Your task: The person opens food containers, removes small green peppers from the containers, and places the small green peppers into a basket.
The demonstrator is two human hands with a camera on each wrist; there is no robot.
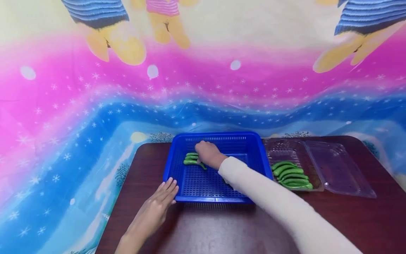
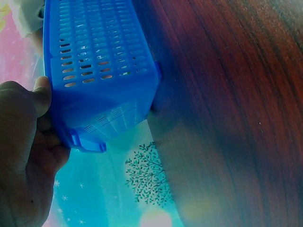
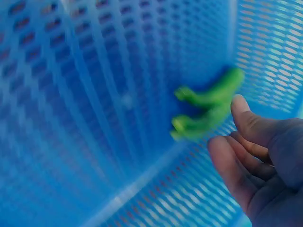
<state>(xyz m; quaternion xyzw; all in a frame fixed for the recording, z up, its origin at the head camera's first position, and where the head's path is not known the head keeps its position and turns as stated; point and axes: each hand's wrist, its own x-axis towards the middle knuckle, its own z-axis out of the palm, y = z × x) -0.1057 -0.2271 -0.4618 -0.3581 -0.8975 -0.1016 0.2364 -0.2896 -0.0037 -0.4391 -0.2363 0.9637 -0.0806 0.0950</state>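
Note:
A blue plastic basket [image 1: 219,199] with slotted walls stands on the table. My left hand [image 1: 158,201] holds its near left corner, fingers over the rim; in the left wrist view the thumb [image 2: 42,97] lies against the rim. Inside the basket, several long green peppers [image 1: 191,162] lie toward the left side. My right hand [image 1: 209,154] is low over them. In the right wrist view, its thumb and fingers are apart beside the blurred peppers [image 3: 208,111], and I see nothing pinched between them.
Right of the basket, a clear plastic box [image 1: 282,152] contains several more green peppers [image 1: 290,173]. Its transparent lid [image 1: 340,169] lies opened out to the right. Behind the dark wooden table [image 1: 215,229] hangs a printed cloth [image 1: 203,95].

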